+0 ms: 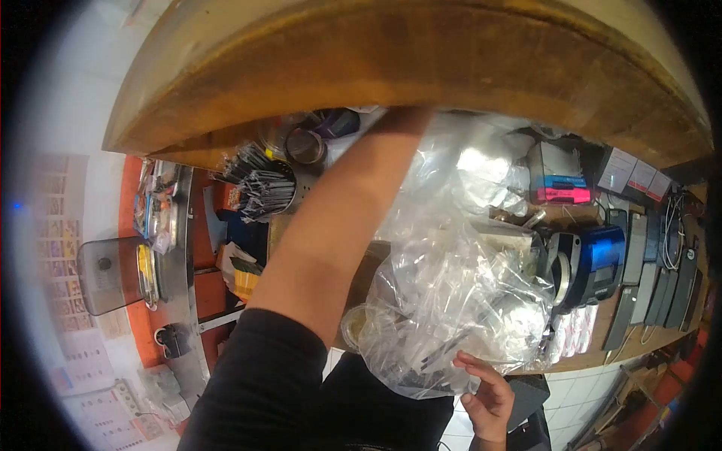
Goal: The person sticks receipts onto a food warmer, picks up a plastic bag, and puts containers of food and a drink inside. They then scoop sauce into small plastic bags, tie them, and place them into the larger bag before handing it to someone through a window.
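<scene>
My left forearm [346, 218] reaches up and away, and its hand is hidden beneath the wooden shelf [406, 60]. Clear plastic bags [451, 301] lie heaped on the counter to the right of that arm, crinkled and shiny. At the near edge of this heap is my right hand [489, 395], its fingers curved and its thumb apart from them. The fingertips are right at the plastic's rim. Dark thin items show through the plastic beside them. A round clear lid or tub [353, 327] sits partly under the bags.
Wrapped black cutlery packs [259, 180] fill a holder at the left, beside a dark cup [304, 146]. Toward the right stand a blue label-printer-like machine [598, 263], a pink and blue box [560, 184] and several white rolls [571, 331]. The shelf overhangs the counter's back.
</scene>
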Demonstrator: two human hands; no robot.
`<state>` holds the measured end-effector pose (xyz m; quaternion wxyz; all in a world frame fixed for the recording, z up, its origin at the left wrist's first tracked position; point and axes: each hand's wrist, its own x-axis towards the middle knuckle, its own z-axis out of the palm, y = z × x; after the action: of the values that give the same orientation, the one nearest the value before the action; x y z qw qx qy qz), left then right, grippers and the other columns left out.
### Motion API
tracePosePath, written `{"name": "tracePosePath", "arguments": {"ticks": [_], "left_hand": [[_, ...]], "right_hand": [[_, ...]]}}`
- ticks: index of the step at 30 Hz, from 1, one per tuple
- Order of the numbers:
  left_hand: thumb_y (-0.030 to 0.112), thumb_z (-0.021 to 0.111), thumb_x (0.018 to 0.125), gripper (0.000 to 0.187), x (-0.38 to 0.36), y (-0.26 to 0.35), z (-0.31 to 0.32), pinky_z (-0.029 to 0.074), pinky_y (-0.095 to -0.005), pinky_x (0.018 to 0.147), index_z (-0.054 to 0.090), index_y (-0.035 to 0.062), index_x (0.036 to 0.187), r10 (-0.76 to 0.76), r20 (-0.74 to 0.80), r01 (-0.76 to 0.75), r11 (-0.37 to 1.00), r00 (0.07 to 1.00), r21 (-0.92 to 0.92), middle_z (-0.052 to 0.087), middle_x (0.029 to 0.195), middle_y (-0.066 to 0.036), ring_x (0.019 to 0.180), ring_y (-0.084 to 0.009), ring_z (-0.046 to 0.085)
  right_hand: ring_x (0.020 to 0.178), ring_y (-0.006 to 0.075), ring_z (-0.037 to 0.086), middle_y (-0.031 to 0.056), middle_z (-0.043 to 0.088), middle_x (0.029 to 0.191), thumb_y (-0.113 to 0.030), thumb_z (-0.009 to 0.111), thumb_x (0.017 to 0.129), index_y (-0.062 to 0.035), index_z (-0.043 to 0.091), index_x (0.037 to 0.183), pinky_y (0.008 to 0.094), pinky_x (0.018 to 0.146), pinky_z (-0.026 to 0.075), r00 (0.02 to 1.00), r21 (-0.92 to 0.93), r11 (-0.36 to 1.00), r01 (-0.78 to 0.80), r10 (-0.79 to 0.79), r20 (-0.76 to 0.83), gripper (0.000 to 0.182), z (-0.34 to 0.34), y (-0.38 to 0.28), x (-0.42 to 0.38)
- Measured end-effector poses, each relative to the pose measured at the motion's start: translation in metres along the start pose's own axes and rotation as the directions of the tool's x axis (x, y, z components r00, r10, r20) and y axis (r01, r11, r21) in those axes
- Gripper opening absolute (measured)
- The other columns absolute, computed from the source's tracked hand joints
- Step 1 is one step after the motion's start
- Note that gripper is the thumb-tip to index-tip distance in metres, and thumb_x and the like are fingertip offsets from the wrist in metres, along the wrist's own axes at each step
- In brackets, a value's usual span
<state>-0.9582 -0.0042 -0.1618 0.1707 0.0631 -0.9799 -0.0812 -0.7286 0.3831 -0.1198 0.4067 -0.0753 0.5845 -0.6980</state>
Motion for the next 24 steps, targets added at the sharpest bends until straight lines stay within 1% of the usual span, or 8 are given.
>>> {"name": "tracePosePath", "arguments": {"ticks": [3,7,9,12,16,21,22,24], "left_hand": [[0.028,0.065,0.09,0.048,-0.001,-0.021,-0.007,0.044,-0.0347,0.095,0.054,0.004,0.13,-0.025,-0.002,0.025,1.0,1.0,0.019,0.061,0.123,-0.011,0.111,-0.0242,0.057],[0.027,0.065,0.09,0.047,-0.004,-0.034,-0.009,0.044,-0.0346,0.095,0.055,0.0039,0.13,-0.055,-0.004,0.055,0.998,0.998,0.029,0.061,0.122,-0.011,0.111,-0.0243,0.057],[0.027,0.065,0.09,0.047,-0.004,-0.04,-0.012,0.044,-0.0346,0.095,0.055,0.0039,0.129,-0.067,-0.006,0.068,0.997,0.998,0.037,0.061,0.122,-0.011,0.111,-0.0243,0.057],[0.026,0.065,0.09,0.047,-0.004,-0.045,-0.015,0.044,-0.0346,0.094,0.055,0.0038,0.129,-0.082,-0.003,0.082,0.995,0.997,0.05,0.061,0.121,-0.011,0.11,-0.0244,0.057],[0.026,0.065,0.09,0.046,0.0,-0.057,-0.017,0.044,-0.0345,0.094,0.055,0.0038,0.129,-0.109,-0.01,0.109,0.992,0.994,0.069,0.061,0.121,-0.011,0.11,-0.0245,0.057],[0.025,0.065,0.09,0.046,0.001,-0.076,-0.028,0.044,-0.0344,0.094,0.055,0.0037,0.129,-0.137,-0.03,0.139,0.985,0.99,0.1,0.061,0.12,-0.011,0.109,-0.0246,0.057],[0.025,0.065,0.09,0.045,0.004,-0.081,-0.03,0.044,-0.0344,0.094,0.055,0.0036,0.129,-0.14,-0.037,0.143,0.984,0.989,0.108,0.061,0.12,-0.011,0.109,-0.0246,0.057],[0.025,0.065,0.09,0.045,0.008,-0.094,-0.039,0.044,-0.0344,0.094,0.055,0.0036,0.128,-0.149,-0.06,0.156,0.981,0.987,0.118,0.061,0.12,-0.011,0.109,-0.0246,0.057]], "right_hand": [[0.116,0.0345,0.058,0.0233,0.059,0.125,-0.018,0.075,0.08,0.0,0.062,0.116,0.046,0.106,0.035,1.0,-0.007,1.0,0.017,-0.017,-0.006,0.042,0.004,0.004,0.0],[0.116,0.0344,0.058,0.0232,0.059,0.125,-0.017,0.075,0.08,-0.0003,0.062,0.116,0.0456,0.106,0.035,0.999,-0.038,0.999,0.037,-0.037,-0.005,0.042,0.001,0.013,0.0],[0.121,0.0314,0.055,0.0212,0.061,0.124,-0.007,0.069,0.081,0.0009,0.063,0.117,0.042,0.106,0.035,0.999,-0.012,0.999,0.039,-0.039,-0.006,0.038,0.003,0.012,0.002],[0.122,0.0318,0.055,0.0214,0.061,0.124,-0.007,0.069,0.081,0.0006,0.062,0.117,0.0424,0.107,0.035,0.998,0.032,0.998,0.053,-0.052,-0.018,0.038,0.003,0.011,0.002],[0.123,0.0319,0.054,0.0217,0.061,0.124,-0.006,0.069,0.081,0.0003,0.062,0.118,0.0428,0.107,0.035,0.998,0.04,0.998,0.047,-0.046,-0.031,0.038,0.0,0.012,0.001],[0.124,0.0318,0.053,0.021,0.059,0.127,-0.002,0.067,0.081,0.0005,0.061,0.12,0.0421,0.107,0.035,0.996,0.058,0.995,0.083,-0.084,0.009,0.039,-0.003,0.011,0.004],[0.124,0.0318,0.053,0.021,0.059,0.127,-0.002,0.067,0.081,0.0005,0.061,0.12,0.0421,0.107,0.035,0.997,0.063,0.995,0.083,-0.083,-0.002,0.039,-0.004,0.011,0.004],[0.125,0.031,0.052,0.0191,0.058,0.13,-0.001,0.066,0.081,0.0004,0.061,0.12,0.0405,0.107,0.035,0.996,0.058,0.995,0.083,-0.085,0.036,0.039,-0.007,0.009,0.005]]}}
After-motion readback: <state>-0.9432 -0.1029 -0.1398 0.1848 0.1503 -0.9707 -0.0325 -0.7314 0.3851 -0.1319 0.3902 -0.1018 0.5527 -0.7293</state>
